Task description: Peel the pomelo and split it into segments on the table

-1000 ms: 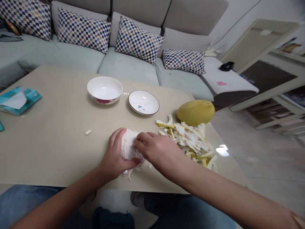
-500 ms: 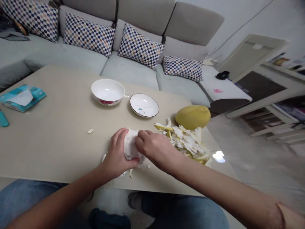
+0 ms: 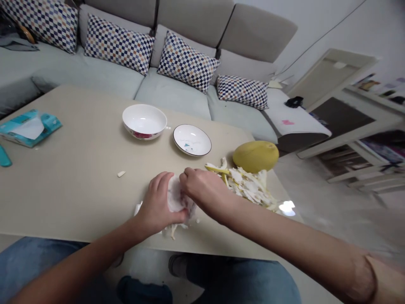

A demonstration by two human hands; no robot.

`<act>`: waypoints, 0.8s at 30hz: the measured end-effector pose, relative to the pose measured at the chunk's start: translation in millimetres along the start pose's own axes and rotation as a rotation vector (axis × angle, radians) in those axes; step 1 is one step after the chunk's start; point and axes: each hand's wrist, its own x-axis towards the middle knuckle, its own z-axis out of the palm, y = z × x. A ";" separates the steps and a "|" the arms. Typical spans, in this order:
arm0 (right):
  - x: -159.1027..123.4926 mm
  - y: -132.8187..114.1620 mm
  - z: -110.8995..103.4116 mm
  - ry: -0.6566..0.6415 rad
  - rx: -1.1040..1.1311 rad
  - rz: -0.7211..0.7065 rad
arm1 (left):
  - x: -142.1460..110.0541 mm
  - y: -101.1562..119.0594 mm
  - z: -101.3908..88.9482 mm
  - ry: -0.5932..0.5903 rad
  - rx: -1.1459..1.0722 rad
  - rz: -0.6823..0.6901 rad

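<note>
My left hand point(image 3: 156, 207) is wrapped around a peeled pomelo point(image 3: 174, 195) with white pith over it, holding it just above the table's near side. Closed in a pinch, my right hand point(image 3: 201, 185) presses on the fruit's right side, at the pith. Its fingertips are partly hidden behind the hand. Small scraps of pith point(image 3: 173, 230) lie on the table below the fruit. To the right is a heap of yellow and white peel point(image 3: 249, 183), and a whole yellow pomelo point(image 3: 255, 156) lies behind it.
Beyond my hands stand a white bowl point(image 3: 144, 120) and a small dark-rimmed plate point(image 3: 192, 140). A blue tissue pack point(image 3: 31, 128) and a teal handle point(image 3: 4, 157) lie at the left. One pale scrap point(image 3: 121, 173) is on the table point(image 3: 79, 181). A sofa point(image 3: 172, 90) runs along the far side.
My right hand has shifted slightly up on the pomelo. The fruit has turned a little in my left hand, and its darker, pinkish right side shows more.
</note>
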 end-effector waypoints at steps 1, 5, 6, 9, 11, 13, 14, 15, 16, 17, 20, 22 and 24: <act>-0.7 5.6 0.5 0.008 0.057 -0.025 | -2.6 -0.8 0.9 0.001 0.013 0.016; -12.9 25.6 6.4 0.218 0.472 -0.057 | -7.4 -2.8 0.6 -0.016 0.011 0.005; -17.7 29.6 9.3 0.281 0.561 -0.039 | -7.1 -2.9 -0.3 -0.022 0.005 -0.014; -34.4 44.6 24.8 0.399 0.640 0.044 | -4.8 -2.3 -3.4 -0.032 -0.003 -0.054; -46.9 60.1 43.5 0.424 0.585 0.112 | -3.4 -2.2 -5.3 -0.045 -0.006 -0.056; -59.8 79.4 68.4 0.415 0.531 0.173 | -1.9 -2.9 -7.8 -0.070 -0.016 -0.059; -66.1 89.4 82.1 0.391 0.507 0.199 | -0.9 -3.6 -9.5 -0.088 -0.021 -0.063; -72.0 98.4 95.4 0.373 0.482 0.227 | 0.4 -4.5 -11.7 -0.107 -0.023 -0.067; -77.5 105.9 107.5 0.370 0.444 0.264 | 2.0 -5.4 -14.3 -0.127 -0.024 -0.069; -82.3 111.1 117.6 0.376 0.390 0.296 | 3.9 -6.4 -17.2 -0.150 -0.024 -0.068; -90.8 108.7 131.5 0.412 0.276 0.326 | 10.3 -9.6 -26.5 -0.221 -0.024 -0.048; -91.3 92.2 127.9 0.414 0.309 0.291 | 14.1 -11.7 -31.2 -0.246 -0.025 -0.039; -88.9 67.3 119.2 0.401 0.397 0.242 | 16.5 -13.6 -33.5 -0.249 -0.029 -0.045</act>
